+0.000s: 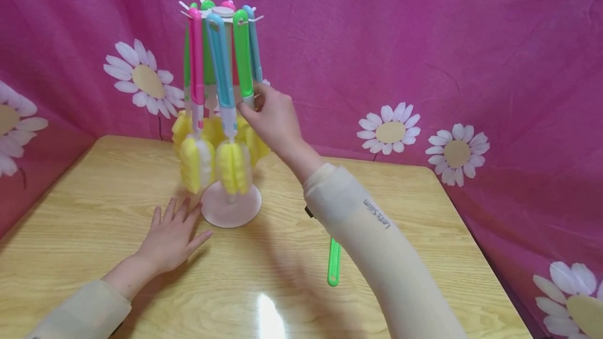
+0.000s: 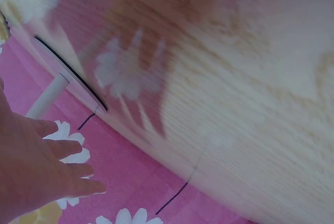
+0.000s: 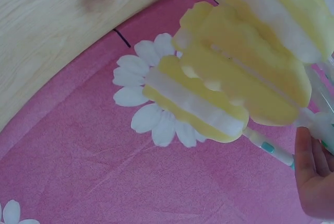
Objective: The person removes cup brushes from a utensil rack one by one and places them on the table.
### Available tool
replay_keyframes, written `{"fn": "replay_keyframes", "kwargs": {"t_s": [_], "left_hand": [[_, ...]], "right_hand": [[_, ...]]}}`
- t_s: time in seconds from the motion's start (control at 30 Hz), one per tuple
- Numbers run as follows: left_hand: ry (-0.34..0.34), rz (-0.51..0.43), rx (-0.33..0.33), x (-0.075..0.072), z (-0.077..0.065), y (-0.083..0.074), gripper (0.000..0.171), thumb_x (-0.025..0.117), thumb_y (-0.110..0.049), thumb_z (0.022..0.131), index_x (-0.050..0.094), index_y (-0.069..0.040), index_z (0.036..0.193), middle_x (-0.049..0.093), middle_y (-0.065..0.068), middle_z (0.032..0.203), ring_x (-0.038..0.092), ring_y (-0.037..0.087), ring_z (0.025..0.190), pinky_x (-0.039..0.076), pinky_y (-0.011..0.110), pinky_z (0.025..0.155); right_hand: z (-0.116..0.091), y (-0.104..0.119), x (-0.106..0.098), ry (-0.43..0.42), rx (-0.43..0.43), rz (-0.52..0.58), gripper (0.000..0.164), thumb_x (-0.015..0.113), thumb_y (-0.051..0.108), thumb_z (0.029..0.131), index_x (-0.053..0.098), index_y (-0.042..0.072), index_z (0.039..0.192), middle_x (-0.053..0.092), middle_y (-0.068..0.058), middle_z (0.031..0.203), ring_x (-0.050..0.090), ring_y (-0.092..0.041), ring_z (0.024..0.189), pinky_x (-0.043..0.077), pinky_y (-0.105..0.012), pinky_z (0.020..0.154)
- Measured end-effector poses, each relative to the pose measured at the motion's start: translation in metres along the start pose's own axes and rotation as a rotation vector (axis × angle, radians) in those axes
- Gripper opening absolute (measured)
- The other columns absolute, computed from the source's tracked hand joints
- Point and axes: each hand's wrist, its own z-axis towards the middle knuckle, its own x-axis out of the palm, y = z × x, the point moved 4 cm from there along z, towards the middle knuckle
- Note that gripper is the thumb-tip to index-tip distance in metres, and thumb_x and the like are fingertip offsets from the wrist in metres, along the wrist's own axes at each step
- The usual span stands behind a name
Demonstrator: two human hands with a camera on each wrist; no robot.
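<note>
A rotating-style rack with a round pale base [image 1: 237, 217] stands on the table, hung with several sponge cup brushes by their handles. My right hand [image 1: 278, 119] pinches the lower end of a green-handled cup brush [image 1: 242, 51] hanging on the rack's right front. Beside it hang a blue-handled brush [image 1: 220, 67] and a pink-handled brush [image 1: 196, 56]. In the right wrist view, yellow-and-white sponge heads [image 3: 245, 62] show by the fingers. My left hand [image 1: 169, 239], fingers spread, is beside the rack's base, holding nothing; the left wrist view shows it near the stand's pole [image 2: 48, 96].
A green handle [image 1: 334, 263] lies on the wooden table [image 1: 405, 276], partly hidden under my right forearm. Pink cloth [image 1: 330, 41] with white daisies hangs behind and beside the table.
</note>
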Motion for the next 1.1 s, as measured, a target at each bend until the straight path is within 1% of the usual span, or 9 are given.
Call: {"fn": "replay_keyframes", "kwargs": {"t_s": [0.23, 0.43, 0.53, 0.67, 0.77, 0.87, 0.97, 1.0, 1.1], "left_hand": [[0.003, 0.003, -0.003, -0.001, 0.001, 0.0, 0.067, 0.047, -0.047, 0.094, 0.04, 0.002, 0.139, 0.03, 0.034, 0.144, 0.018, 0.058, 0.133, 0.013, 0.073, 0.101], [0.008, 0.005, -0.015, -0.002, 0.002, 0.001, 0.066, 0.048, -0.045, 0.094, 0.039, 0.002, 0.14, 0.029, 0.034, 0.145, 0.018, 0.058, 0.133, 0.013, 0.073, 0.101], [0.011, 0.002, -0.019, -0.001, 0.002, 0.002, 0.066, 0.048, -0.046, 0.094, 0.039, 0.001, 0.14, 0.029, 0.034, 0.145, 0.018, 0.058, 0.133, 0.013, 0.074, 0.101], [0.014, 0.003, -0.021, -0.001, 0.003, 0.003, 0.066, 0.047, -0.046, 0.094, 0.04, 0.0, 0.14, 0.029, 0.033, 0.145, 0.018, 0.058, 0.133, 0.012, 0.074, 0.101], [0.019, 0.007, -0.026, 0.001, 0.003, 0.004, 0.066, 0.047, -0.047, 0.094, 0.04, 0.0, 0.14, 0.029, 0.033, 0.145, 0.017, 0.058, 0.133, 0.012, 0.074, 0.102], [0.025, 0.008, -0.029, 0.002, 0.004, 0.004, 0.066, 0.047, -0.047, 0.094, 0.039, 0.0, 0.14, 0.028, 0.033, 0.146, 0.016, 0.058, 0.133, 0.012, 0.073, 0.102], [0.028, 0.005, -0.027, 0.002, 0.004, 0.004, 0.067, 0.047, -0.047, 0.094, 0.039, 0.001, 0.14, 0.028, 0.033, 0.146, 0.016, 0.058, 0.133, 0.011, 0.073, 0.102], [0.028, 0.004, -0.027, 0.002, 0.004, 0.004, 0.067, 0.047, -0.047, 0.094, 0.039, 0.001, 0.14, 0.028, 0.033, 0.146, 0.016, 0.058, 0.133, 0.011, 0.073, 0.102], [0.027, 0.005, -0.023, 0.002, 0.005, 0.004, 0.067, 0.047, -0.047, 0.094, 0.039, 0.001, 0.14, 0.028, 0.033, 0.145, 0.016, 0.058, 0.133, 0.012, 0.073, 0.102]], "right_hand": [[0.0, -0.002, -0.007, -0.014, -0.012, 0.023, 0.021, 0.064, 0.021, 0.087, 0.064, 0.007, 0.102, 0.071, -0.008, 0.084, 0.067, -0.013, 0.077, 0.051, -0.02, 0.067], [-0.002, -0.005, -0.02, -0.018, -0.01, 0.056, 0.022, 0.064, 0.02, 0.087, 0.064, 0.005, 0.103, 0.071, -0.009, 0.085, 0.068, -0.016, 0.079, 0.053, -0.022, 0.07], [-0.004, -0.014, -0.029, -0.035, 0.001, 0.06, 0.02, 0.064, 0.019, 0.087, 0.064, 0.005, 0.102, 0.07, -0.01, 0.085, 0.067, -0.017, 0.079, 0.053, -0.024, 0.071], [-0.007, -0.031, -0.039, -0.056, 0.026, 0.056, 0.019, 0.065, 0.019, 0.086, 0.064, 0.005, 0.1, 0.069, -0.01, 0.083, 0.067, -0.017, 0.079, 0.054, -0.027, 0.072], [-0.01, -0.044, -0.046, -0.045, 0.051, 0.047, 0.02, 0.064, 0.018, 0.087, 0.063, 0.004, 0.101, 0.068, -0.01, 0.086, 0.066, -0.018, 0.081, 0.054, -0.029, 0.074], [-0.016, -0.055, -0.051, -0.003, 0.051, 0.003, 0.02, 0.062, 0.017, 0.087, 0.063, 0.004, 0.103, 0.069, -0.011, 0.09, 0.066, -0.02, 0.084, 0.054, -0.03, 0.077], [-0.025, -0.065, -0.052, 0.048, 0.0, -0.074, 0.016, 0.06, 0.012, 0.086, 0.061, 0.003, 0.099, 0.069, -0.011, 0.09, 0.067, -0.021, 0.084, 0.055, -0.032, 0.076], [-0.029, -0.068, -0.052, 0.066, -0.031, -0.107, 0.012, 0.059, 0.01, 0.086, 0.06, 0.002, 0.095, 0.068, -0.011, 0.086, 0.066, -0.022, 0.08, 0.054, -0.032, 0.073], [-0.041, -0.077, -0.046, 0.083, -0.18, -0.236, 0.006, 0.057, 0.004, 0.084, 0.06, 0.001, 0.089, 0.066, -0.012, 0.079, 0.063, -0.023, 0.073, 0.053, -0.033, 0.068]]}}
